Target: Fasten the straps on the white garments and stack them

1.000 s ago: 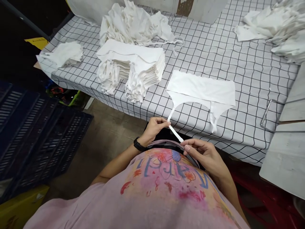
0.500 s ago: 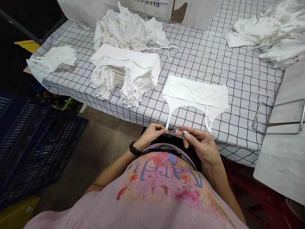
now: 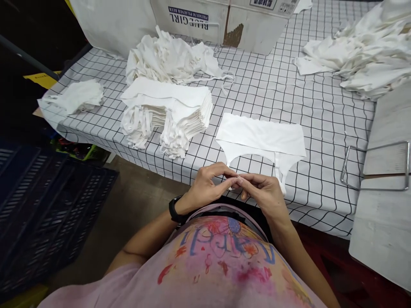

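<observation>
A white strappy top lies flat near the table's front edge, its straps toward me. My left hand and my right hand meet fingertip to fingertip in front of its left strap. Both hands are closed in a pinch, with a sliver of white strap showing between the thumbs and forefingers. The fingers hide most of what they hold. The top's other strap hangs down beside my right hand, at the table edge.
A neat stack of white tops sits left, with a loose white heap behind it. Another heap lies far right. A printed carton stands at the back. A metal wire frame and blue crates flank me.
My left hand has moved right and my fingertips have come together, covering the thin white piece that showed between them. The view has tilted up slightly, revealing more of the carton.
</observation>
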Action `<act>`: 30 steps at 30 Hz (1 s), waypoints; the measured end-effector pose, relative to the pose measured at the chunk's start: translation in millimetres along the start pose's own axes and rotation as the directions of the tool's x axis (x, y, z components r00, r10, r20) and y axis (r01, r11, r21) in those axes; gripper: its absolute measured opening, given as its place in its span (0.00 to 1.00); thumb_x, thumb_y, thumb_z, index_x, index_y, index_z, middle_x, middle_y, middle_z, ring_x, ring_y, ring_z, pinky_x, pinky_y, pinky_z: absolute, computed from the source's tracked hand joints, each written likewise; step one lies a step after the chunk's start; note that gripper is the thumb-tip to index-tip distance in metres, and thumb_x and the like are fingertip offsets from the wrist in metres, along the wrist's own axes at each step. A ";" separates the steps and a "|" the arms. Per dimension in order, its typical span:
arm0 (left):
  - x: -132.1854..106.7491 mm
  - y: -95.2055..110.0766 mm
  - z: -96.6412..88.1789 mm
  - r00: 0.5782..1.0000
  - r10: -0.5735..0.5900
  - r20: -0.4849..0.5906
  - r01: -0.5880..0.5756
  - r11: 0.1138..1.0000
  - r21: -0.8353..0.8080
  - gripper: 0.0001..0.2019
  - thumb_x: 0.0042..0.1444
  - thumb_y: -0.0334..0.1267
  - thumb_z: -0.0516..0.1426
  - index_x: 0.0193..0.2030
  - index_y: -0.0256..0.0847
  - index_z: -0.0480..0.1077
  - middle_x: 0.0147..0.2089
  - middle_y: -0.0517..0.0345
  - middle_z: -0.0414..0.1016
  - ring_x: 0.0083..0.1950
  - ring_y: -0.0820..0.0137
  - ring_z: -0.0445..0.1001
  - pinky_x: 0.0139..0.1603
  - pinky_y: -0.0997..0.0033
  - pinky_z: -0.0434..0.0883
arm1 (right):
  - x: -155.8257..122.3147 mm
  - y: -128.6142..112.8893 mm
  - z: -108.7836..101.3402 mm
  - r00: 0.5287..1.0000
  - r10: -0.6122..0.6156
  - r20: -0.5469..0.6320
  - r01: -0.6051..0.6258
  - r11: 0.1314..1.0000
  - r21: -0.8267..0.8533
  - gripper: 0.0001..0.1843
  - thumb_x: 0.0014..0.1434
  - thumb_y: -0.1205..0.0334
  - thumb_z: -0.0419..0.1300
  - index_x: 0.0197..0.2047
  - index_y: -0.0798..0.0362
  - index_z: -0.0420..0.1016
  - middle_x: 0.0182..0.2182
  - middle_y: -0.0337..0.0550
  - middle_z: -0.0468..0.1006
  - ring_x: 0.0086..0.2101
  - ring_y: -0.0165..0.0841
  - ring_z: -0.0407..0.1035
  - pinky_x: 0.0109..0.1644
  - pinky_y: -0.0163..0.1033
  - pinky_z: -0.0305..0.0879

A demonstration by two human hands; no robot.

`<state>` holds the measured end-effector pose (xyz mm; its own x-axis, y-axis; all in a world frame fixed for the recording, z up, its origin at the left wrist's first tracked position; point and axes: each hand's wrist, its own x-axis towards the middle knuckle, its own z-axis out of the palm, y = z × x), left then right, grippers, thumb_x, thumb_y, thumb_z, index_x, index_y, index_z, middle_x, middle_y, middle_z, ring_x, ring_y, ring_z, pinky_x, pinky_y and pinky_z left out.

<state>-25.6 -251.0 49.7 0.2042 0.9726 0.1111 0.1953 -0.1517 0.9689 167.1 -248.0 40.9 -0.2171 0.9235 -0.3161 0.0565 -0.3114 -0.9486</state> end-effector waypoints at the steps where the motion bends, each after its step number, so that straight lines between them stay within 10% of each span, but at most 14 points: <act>1: 2.8 -1.4 0.4 1.000 -0.013 0.009 0.013 1.000 -0.008 0.07 0.65 0.39 0.62 0.41 0.42 0.82 0.38 0.53 0.82 0.41 0.66 0.79 0.45 0.67 0.73 | 2.5 -0.3 0.3 1.000 0.018 -0.002 -0.018 1.000 0.017 0.15 0.56 0.48 0.73 0.38 0.50 0.89 0.28 0.44 0.84 0.21 0.29 0.70 0.28 0.38 0.73; 8: 17.8 -12.1 1.4 0.987 -0.153 0.039 0.157 0.980 -0.125 0.09 0.64 0.41 0.62 0.39 0.39 0.81 0.37 0.53 0.82 0.40 0.67 0.78 0.44 0.69 0.72 | 15.6 3.0 0.5 0.990 -0.095 -0.106 0.095 0.995 -0.003 0.09 0.55 0.52 0.75 0.34 0.47 0.88 0.31 0.42 0.82 0.31 0.31 0.74 0.33 0.35 0.72; 22: 41.5 -20.3 -9.4 0.968 -0.242 0.069 0.250 0.957 -0.145 0.07 0.59 0.39 0.64 0.35 0.37 0.79 0.35 0.54 0.82 0.38 0.68 0.78 0.42 0.70 0.73 | 33.0 2.8 4.2 0.993 0.116 -0.009 -0.111 0.968 0.223 0.18 0.48 0.50 0.79 0.38 0.52 0.86 0.28 0.43 0.83 0.29 0.33 0.77 0.34 0.36 0.77; 30: 65.8 -33.5 -13.8 0.992 -0.069 0.110 0.061 0.996 0.068 0.06 0.63 0.36 0.61 0.36 0.38 0.78 0.36 0.56 0.82 0.38 0.69 0.78 0.43 0.69 0.73 | 47.2 7.7 2.2 0.990 0.004 -0.143 0.004 0.999 0.051 0.14 0.56 0.50 0.74 0.35 0.52 0.85 0.29 0.40 0.81 0.28 0.28 0.68 0.33 0.33 0.66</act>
<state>-32.0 -179.5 27.7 0.2942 0.9556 0.0196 0.2727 -0.1035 0.9565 155.1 -207.3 18.7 -0.0750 0.9450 -0.3184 0.0058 -0.3189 -0.9478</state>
